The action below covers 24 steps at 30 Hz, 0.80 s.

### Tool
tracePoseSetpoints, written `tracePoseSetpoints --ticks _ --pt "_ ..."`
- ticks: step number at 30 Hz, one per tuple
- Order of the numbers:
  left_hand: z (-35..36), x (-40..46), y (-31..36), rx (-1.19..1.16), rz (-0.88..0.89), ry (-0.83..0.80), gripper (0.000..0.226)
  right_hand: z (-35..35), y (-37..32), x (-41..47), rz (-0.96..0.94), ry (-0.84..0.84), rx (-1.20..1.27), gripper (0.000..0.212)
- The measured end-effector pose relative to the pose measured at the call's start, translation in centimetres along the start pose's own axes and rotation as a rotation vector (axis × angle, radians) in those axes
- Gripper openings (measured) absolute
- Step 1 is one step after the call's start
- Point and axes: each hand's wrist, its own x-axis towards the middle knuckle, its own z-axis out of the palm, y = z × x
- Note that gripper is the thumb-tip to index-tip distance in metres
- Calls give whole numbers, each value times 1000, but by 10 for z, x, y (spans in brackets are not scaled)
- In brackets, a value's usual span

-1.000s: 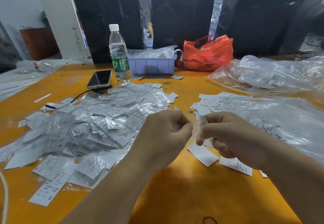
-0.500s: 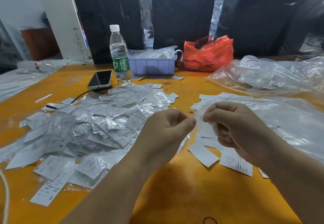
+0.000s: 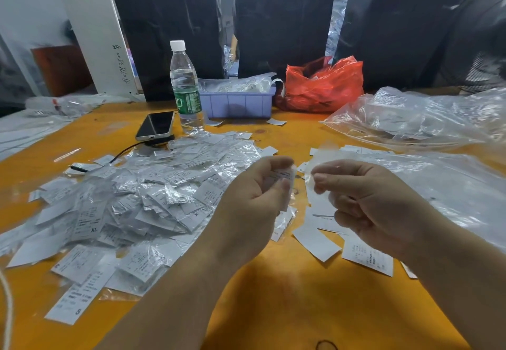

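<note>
The left grip (image 3: 254,204) is curled round a small white printed label (image 3: 284,177), thumb on the front and fingers behind it, so it's clamped on that label and holding it upright just above the desk (image 3: 273,308). The right grip (image 3: 375,204) is right next to it, thumb and forefinger pinched on the edge of a little clear sleeve (image 3: 325,151) that sticks up above the knuckles. The label and sleeve are close together between the two hands, but honestly I can't tell whether they touch, since the plastic is see-through and a bit blurry.

Under the right grip there are a few loose labels (image 3: 317,242) lying flat on the desk. Off to the left is a big messy pile of bagged labels (image 3: 137,201), some with XL and S printed on them. Behind the pile sits a phone (image 3: 156,126) with a black cable (image 3: 123,152) running out from beneath it, and a water bottle (image 3: 184,86) stands just beside the phone. Further back there's a purple bin (image 3: 238,101) stuffed with more plastic, and a red bag (image 3: 323,86) sits next to it. Large clear plastic bags (image 3: 424,119) are spread over the right side of the desk.
</note>
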Motion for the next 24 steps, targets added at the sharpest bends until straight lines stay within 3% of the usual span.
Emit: tracePoseSetpoints --ticks 4,9,18,24 --pt "0 1 -3 -41 -17 -32 54 1 0 1 -8 64 62 13" --pt "0 -1 -2 36 1 -49 16 2 1 0 -18 82 74 17" --pt "6 -2 0 17 -13 -115 31 4 2 1 -35 105 78 22" --pt "7 -1 -3 61 -4 -42 32 6 3 -1 -31 96 66 23"
